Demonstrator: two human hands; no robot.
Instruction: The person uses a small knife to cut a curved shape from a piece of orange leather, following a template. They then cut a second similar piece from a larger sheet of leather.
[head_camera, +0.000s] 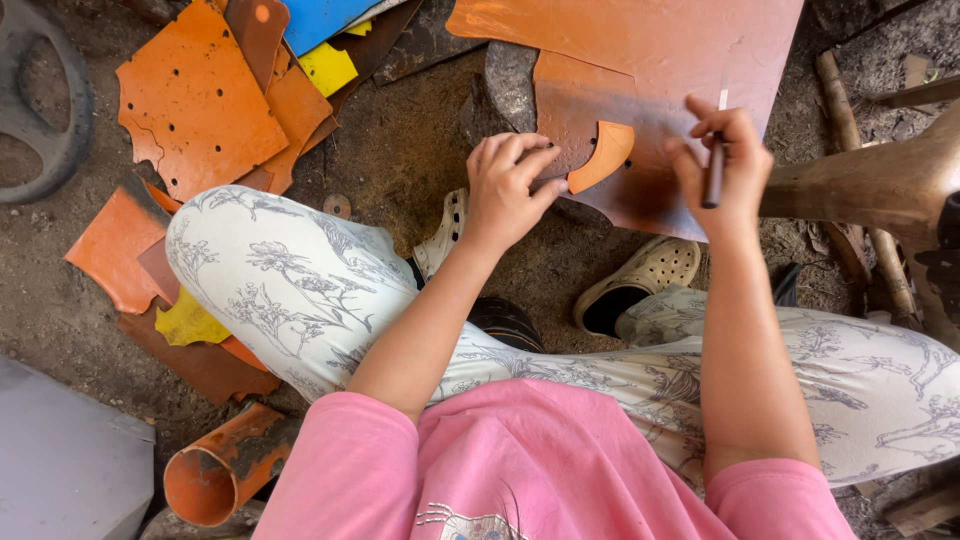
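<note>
My left hand (508, 188) presses a small curved orange template piece (601, 154) flat against a large orange-brown sheet (650, 60) lying on the ground. Fingers of that hand rest on the piece's left edge. My right hand (722, 158) is closed around a thin dark pen-like tool (714, 168), held upright just right of the curved piece, its white tip pointing up. Both forearms reach out over my knees in pale floral trousers.
Scraps of orange, yellow and blue sheet (205, 95) lie piled at the upper left. An orange pipe section (222, 468) rests at the lower left beside a grey slab (65, 465). A wooden stool (880, 180) stands at the right. Beige clogs (640, 280) are on my feet.
</note>
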